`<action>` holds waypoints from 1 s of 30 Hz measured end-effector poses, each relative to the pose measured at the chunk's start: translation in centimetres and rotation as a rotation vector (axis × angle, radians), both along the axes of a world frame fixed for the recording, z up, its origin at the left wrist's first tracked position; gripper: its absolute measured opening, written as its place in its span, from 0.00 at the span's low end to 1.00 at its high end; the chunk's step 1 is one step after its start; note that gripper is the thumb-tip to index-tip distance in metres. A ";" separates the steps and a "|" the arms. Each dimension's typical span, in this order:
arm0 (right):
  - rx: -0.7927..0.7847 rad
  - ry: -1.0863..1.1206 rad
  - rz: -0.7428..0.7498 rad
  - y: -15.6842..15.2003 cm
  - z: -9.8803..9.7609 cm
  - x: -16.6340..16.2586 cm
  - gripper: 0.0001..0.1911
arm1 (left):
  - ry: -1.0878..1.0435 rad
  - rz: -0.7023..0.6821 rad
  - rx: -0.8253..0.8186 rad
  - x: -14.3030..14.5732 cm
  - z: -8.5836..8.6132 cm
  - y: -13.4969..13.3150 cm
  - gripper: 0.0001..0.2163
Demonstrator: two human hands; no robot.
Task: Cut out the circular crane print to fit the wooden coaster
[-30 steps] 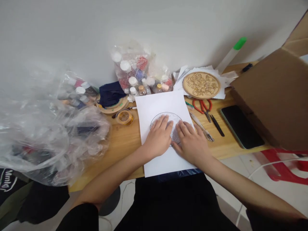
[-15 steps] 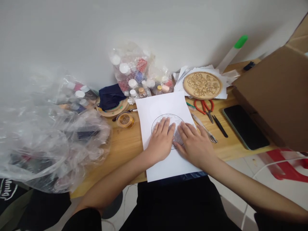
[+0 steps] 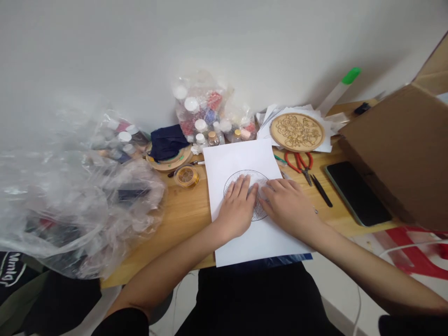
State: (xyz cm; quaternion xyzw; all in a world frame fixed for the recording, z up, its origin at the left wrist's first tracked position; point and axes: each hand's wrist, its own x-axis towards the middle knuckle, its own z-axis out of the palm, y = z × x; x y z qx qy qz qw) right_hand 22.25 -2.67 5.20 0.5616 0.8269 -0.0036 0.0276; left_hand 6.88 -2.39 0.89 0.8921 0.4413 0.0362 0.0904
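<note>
A white sheet of paper (image 3: 241, 156) with a round line drawing (image 3: 259, 214) printed on it lies on the wooden table. My left hand (image 3: 238, 205) rests flat on the left part of the drawing, fingers stretched out and pointing away from me. On the right part lies my right hand (image 3: 289, 203), also flat, its fingers spread and angled towards the left. Both palms hide much of the drawing. A dark blue sheet (image 3: 280, 260) sticks out from under the paper's near edge.
Left of the paper are a spool of gold wire (image 3: 186, 176) and a large clear plastic bag (image 3: 87, 200). Bagged bottles (image 3: 206, 112) stand behind. To the right lie red-handled pliers (image 3: 301, 165), black tweezers (image 3: 322, 191), a phone (image 3: 357, 192), a carved wooden disc (image 3: 297, 132) and a cardboard box (image 3: 395, 144).
My right hand has slid a little to the right across the paper, with its fingers turned more to the left. My left hand stays on the drawing. The camera view has shifted slightly.
</note>
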 end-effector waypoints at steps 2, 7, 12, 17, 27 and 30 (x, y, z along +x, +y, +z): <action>-0.024 -0.024 -0.008 0.7 0.5 -0.1 0.14 | 0.005 -0.002 0.002 0.0 0.0 0.0 0.23; -0.068 -0.047 -0.024 3.4 1.1 0.0 0.14 | -0.004 0.009 -0.009 0.2 0.0 0.0 0.22; -0.039 0.083 -0.194 7.1 1.5 0.5 0.13 | -0.032 0.011 -0.014 0.1 0.0 0.0 0.22; 0.047 0.268 -0.120 10.7 1.5 0.8 0.15 | -0.021 0.008 -0.013 0.1 0.0 0.0 0.21; 0.060 0.162 0.060 12.7 0.5 0.3 0.22 | -0.007 0.011 -0.021 0.1 0.2 0.0 0.22; 0.089 0.167 0.103 13.0 0.3 0.6 0.21 | 0.000 0.014 -0.019 0.1 0.3 0.0 0.22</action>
